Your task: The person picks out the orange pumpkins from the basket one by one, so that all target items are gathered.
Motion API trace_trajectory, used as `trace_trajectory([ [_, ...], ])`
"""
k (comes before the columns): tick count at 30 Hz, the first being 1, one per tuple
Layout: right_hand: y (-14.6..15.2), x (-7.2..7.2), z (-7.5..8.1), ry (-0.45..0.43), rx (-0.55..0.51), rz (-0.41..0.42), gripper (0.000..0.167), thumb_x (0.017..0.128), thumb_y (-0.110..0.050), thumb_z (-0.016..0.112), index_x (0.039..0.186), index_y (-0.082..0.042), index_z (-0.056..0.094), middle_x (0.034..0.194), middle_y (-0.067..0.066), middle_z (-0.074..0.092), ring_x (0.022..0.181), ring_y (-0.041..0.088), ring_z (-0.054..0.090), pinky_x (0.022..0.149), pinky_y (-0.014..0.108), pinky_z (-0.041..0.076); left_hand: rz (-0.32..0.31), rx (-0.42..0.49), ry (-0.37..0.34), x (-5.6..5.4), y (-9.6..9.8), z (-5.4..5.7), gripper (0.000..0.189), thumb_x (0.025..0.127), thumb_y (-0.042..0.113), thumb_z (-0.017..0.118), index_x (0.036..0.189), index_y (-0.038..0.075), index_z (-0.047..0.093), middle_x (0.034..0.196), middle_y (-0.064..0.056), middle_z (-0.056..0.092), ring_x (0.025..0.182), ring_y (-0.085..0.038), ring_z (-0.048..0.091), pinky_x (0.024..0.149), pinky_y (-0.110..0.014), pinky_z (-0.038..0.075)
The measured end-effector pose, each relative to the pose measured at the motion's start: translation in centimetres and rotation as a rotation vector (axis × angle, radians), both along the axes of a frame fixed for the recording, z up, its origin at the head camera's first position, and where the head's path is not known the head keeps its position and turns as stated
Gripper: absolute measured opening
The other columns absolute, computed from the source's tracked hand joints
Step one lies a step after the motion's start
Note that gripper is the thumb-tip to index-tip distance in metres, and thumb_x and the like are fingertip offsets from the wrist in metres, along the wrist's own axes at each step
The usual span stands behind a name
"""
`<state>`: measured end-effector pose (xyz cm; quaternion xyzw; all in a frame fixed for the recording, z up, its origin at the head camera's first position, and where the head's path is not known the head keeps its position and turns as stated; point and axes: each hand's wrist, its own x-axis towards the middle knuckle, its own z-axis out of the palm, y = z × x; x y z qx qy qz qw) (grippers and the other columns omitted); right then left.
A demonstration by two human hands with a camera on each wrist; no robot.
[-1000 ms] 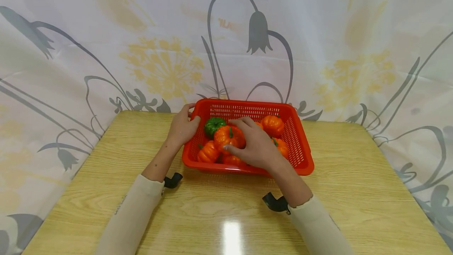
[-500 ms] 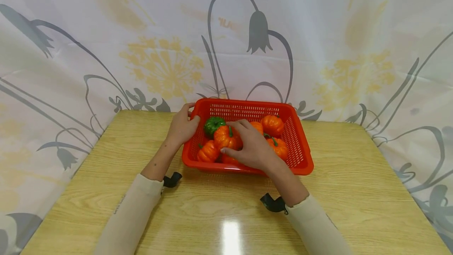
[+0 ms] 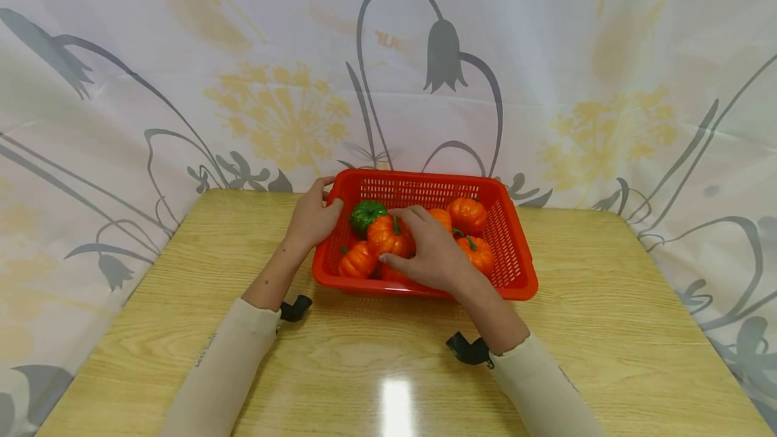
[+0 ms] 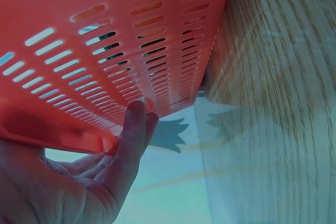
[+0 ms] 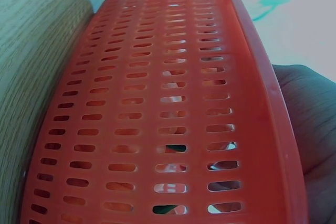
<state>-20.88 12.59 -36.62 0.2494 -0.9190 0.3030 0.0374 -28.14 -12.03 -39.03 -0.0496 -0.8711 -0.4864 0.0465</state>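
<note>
On the left rim of a red plastic basket (image 3: 419,293), my left hand (image 3: 314,218) grips the edge; the left wrist view shows its fingers (image 4: 134,135) against the slotted outer wall. My right hand (image 3: 436,248) reaches over the front rim into the basket. Its thumb and fingers curve round the right side of an orange toy pumpkin (image 3: 384,236) with a green stem. A green pumpkin (image 3: 366,216) lies behind that one, and another orange pumpkin (image 3: 357,261) is at the front left. In the right wrist view the basket wall hides most of the hand.
More orange pumpkins, one at the back right (image 3: 467,214) and one at the front right (image 3: 478,256), fill the basket's right side. The basket stands near the back edge of a wooden table (image 3: 340,369). Behind hangs a flower-patterned curtain (image 3: 534,32).
My right hand has shifted slightly left, closer round the orange pumpkin, showing more of the pumpkins on the right. The left hand and basket hold nearly still.
</note>
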Motion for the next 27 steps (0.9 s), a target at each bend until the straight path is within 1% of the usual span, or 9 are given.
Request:
trace_trajectory([
  [8, 0.1, 0.1, 0.1, -0.005, -0.011, -0.005, 0.073, 0.088, -0.032, 0.086, 0.150, -0.008, 0.056, 0.145, 0.008, 0.056, 0.122, 0.026, 0.058, 0.107, 0.046, 0.054, -0.003, 0.007, -0.006, -0.1, 0.0, -0.2, 0.058, 0.103, 0.021, 0.050, 0.159, 0.009, 0.045, 0.120, -0.019, 0.066, 0.093, -0.035, 0.074, 0.073, -0.045, 0.066],
  [14, 0.3, 0.2, 0.4, 0.015, -0.021, -0.009, 0.071, 0.087, -0.030, 0.087, 0.148, -0.008, 0.058, 0.142, 0.008, 0.057, 0.118, 0.025, 0.058, 0.104, 0.044, 0.055, -0.006, 0.007, -0.005, 0.0, 0.0, -0.2, 0.057, 0.103, 0.021, 0.051, 0.159, 0.009, 0.044, 0.120, -0.019, 0.066, 0.092, -0.035, 0.074, 0.073, -0.044, 0.066],
  [21, 0.9, 0.6, 1.2, 0.033, -0.023, -0.019, 0.070, 0.087, -0.031, 0.087, 0.147, -0.010, 0.058, 0.141, 0.006, 0.058, 0.120, 0.025, 0.059, 0.105, 0.046, 0.055, -0.005, -0.007, 0.006, 0.0, -0.1, -0.1, 0.058, 0.103, 0.021, 0.049, 0.159, 0.009, 0.044, 0.122, -0.019, 0.066, 0.094, -0.034, 0.074, 0.076, -0.045, 0.065],
  [27, 1.5, 0.9, 1.7, 0.027, -0.015, -0.036, 0.071, 0.087, -0.031, 0.087, 0.149, -0.011, 0.058, 0.144, 0.006, 0.058, 0.128, 0.028, 0.057, 0.110, 0.050, 0.052, 0.002, -0.023, 0.008, 0.1, 0.0, -0.1, 0.058, 0.103, 0.021, 0.050, 0.159, 0.010, 0.045, 0.121, -0.018, 0.067, 0.096, -0.034, 0.072, 0.076, -0.044, 0.062],
])
